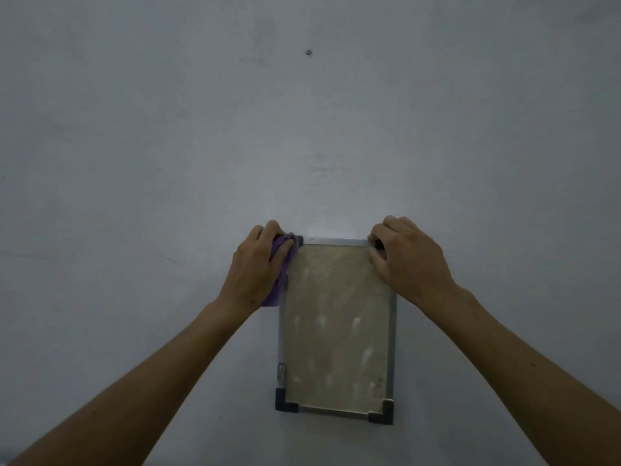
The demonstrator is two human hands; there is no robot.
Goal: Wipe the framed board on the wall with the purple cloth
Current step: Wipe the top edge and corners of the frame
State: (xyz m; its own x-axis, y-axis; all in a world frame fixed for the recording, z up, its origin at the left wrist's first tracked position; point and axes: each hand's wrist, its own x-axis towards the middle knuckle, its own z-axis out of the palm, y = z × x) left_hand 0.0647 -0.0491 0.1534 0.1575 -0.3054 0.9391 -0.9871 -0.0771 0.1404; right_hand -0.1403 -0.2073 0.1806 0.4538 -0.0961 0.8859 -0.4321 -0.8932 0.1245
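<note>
A framed board (336,331) stands upright against the grey wall, with a metal rim, dark plastic corner caps and a dull, smeared beige face. My left hand (257,267) grips the purple cloth (280,260) together with the board's top left corner; the cloth hangs down between palm and frame. My right hand (408,258) holds the top right corner, fingers curled over the top edge and thumb on the face. Both top corner caps are mostly hidden by my hands.
The wall (168,146) is bare and grey all around the board. A small screw or nail (308,52) sticks out of it high above the board.
</note>
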